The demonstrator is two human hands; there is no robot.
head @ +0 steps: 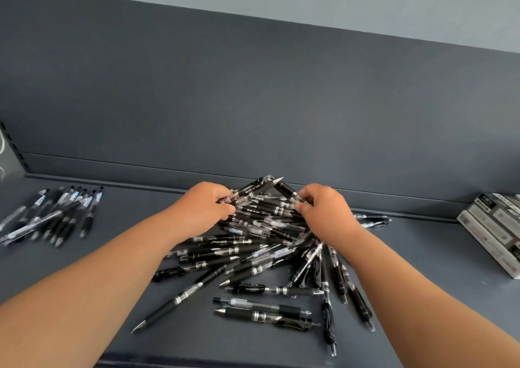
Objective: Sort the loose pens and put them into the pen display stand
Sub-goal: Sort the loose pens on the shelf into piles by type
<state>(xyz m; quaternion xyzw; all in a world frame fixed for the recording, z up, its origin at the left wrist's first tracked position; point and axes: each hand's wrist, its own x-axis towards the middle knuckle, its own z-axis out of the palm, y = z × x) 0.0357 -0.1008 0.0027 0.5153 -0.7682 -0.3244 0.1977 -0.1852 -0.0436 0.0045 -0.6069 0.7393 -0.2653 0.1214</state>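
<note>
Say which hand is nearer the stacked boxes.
Right. The right hand is on the pen pile, left of the stacked boxes; the left hand is farther left, across it.

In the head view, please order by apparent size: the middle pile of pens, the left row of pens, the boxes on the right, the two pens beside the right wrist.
1. Middle pile of pens
2. Left row of pens and boxes: alike; the frame cuts the boxes, so unranked
3. Two pens beside the right wrist
</note>
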